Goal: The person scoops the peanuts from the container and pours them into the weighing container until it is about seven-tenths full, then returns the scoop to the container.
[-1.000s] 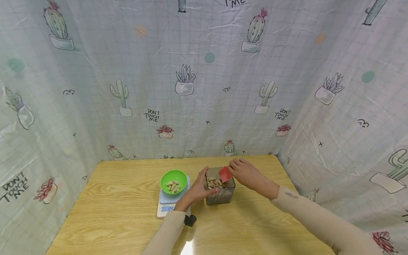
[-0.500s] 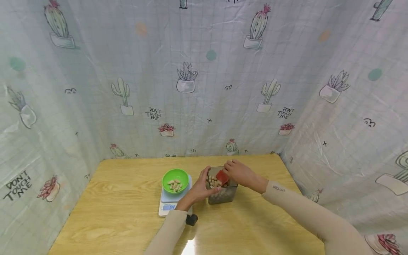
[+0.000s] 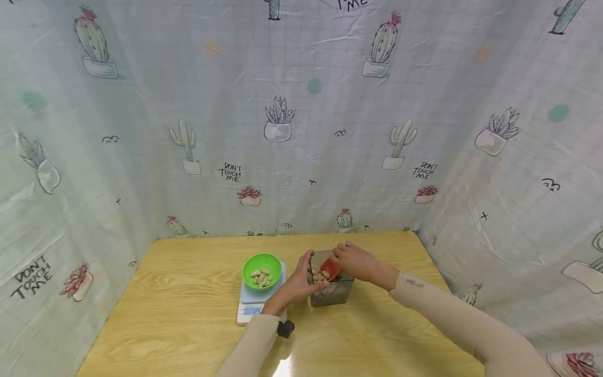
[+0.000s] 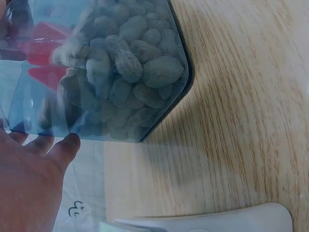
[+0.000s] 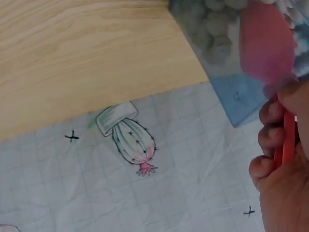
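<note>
A clear grey plastic container (image 3: pixel 330 297) holding peanuts in their shells (image 4: pixel 130 63) stands on the table. My left hand (image 3: pixel 298 285) holds its left side, thumb at the near rim and fingers toward the back. With my right hand (image 3: pixel 360 262) I grip the handle of a red scoop (image 3: pixel 331 268); the right wrist view shows fingers curled round that handle. The scoop's head is inside the container, against the peanuts, and shows through the wall in the left wrist view. Left of the container, a green bowl (image 3: pixel 253 262) with several peanuts sits on a kitchen scale (image 3: pixel 247 317).
The scale's display is lit, partly hidden by my left forearm. A black object (image 3: pixel 285 329) shows at my left wrist. The wooden table (image 3: pixel 188 293) ends at a cactus-print curtain (image 3: pixel 292 173) behind and at both sides.
My right hand has moved left and down, taking the red scoop deeper into the container among the peanuts. My left hand stays on the container; bowl and scale look unchanged.
</note>
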`<state>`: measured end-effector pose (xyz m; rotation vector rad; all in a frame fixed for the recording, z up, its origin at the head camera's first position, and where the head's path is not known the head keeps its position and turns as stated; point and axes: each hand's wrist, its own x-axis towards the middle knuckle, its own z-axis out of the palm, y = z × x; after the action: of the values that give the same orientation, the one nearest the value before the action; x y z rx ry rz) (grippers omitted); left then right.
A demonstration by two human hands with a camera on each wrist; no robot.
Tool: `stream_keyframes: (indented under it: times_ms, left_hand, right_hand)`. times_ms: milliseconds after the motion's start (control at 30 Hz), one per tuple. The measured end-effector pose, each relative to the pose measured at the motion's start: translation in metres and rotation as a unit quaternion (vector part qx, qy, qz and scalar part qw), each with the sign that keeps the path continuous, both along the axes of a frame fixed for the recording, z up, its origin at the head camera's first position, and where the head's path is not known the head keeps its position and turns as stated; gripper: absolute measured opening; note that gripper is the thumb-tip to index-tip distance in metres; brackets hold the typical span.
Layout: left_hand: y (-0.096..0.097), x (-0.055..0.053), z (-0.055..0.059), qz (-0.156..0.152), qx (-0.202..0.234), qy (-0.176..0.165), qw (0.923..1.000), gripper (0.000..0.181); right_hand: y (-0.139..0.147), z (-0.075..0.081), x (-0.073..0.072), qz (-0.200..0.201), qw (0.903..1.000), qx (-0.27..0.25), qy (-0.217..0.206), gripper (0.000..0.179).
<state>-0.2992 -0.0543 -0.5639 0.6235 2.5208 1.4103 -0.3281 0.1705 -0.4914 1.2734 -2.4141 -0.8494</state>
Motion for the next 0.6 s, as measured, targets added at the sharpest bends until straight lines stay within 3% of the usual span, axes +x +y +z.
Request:
stream_keyframes:
  times_ms: [300,467,600]
  left_hand:
    - [-0.001,-0.003,-0.001,-0.001,-0.001,0.009,1.0,0.105]
    - [0.002,-0.003,-0.002,-0.001,-0.002,0.007,1.0,0.105]
    - [0.002,-0.002,0.0,0.008,0.002,0.001,1.0,0.103]
  right_hand:
    - [-0.002,-0.003,0.0,0.014,0.9953,-0.072,-0.064,0.018]
    - [0.009,0.004,0.001,0.018,0.9838,-0.123,-0.13,0.016]
    - [0.015,0.002,0.002,0.037,0.9725,-0.168,-0.157,0.016]
